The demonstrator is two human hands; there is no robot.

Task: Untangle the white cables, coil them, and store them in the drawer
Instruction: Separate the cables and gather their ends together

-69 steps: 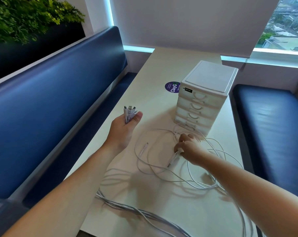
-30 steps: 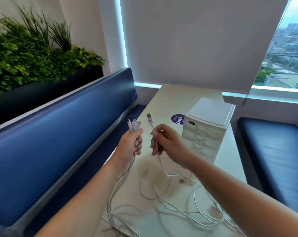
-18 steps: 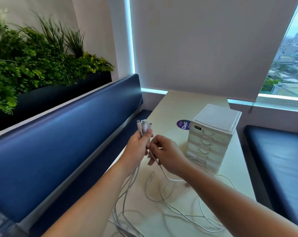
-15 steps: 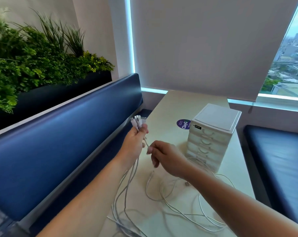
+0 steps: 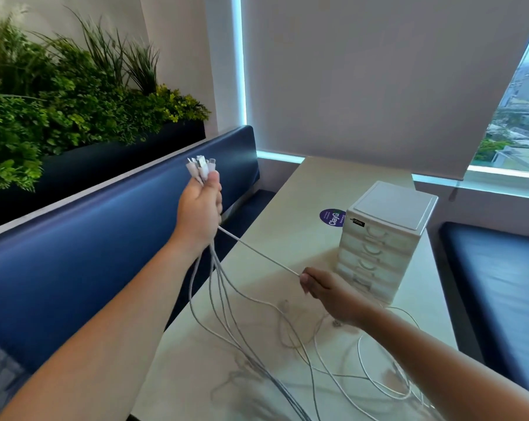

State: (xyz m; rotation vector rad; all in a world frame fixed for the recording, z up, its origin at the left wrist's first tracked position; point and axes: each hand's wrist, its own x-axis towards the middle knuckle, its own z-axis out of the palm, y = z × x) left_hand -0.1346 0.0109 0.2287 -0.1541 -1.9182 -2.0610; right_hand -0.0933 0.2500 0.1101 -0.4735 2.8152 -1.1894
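My left hand (image 5: 200, 208) is raised above the table's left edge, closed around a bundle of white cable ends whose connectors (image 5: 201, 168) stick up past my thumb. Several white cables (image 5: 223, 302) hang from that fist down to the table, where they lie in loose tangled loops (image 5: 342, 360). One cable (image 5: 257, 253) runs taut from my left fist to my right hand (image 5: 327, 294), which pinches it low over the table. The small white drawer unit (image 5: 388, 232) stands just behind my right hand, all its drawers closed.
The cream table (image 5: 318, 183) runs toward a window with a lowered blind. A round purple sticker (image 5: 331, 217) lies left of the drawer unit. Blue bench seats (image 5: 74, 244) flank the table on both sides, and a planter with greenery (image 5: 59, 101) sits behind the left bench.
My left hand has lifted the connector bundle higher and to the left. My right hand has slid down along one cable, away from the left hand, drawing it taut.
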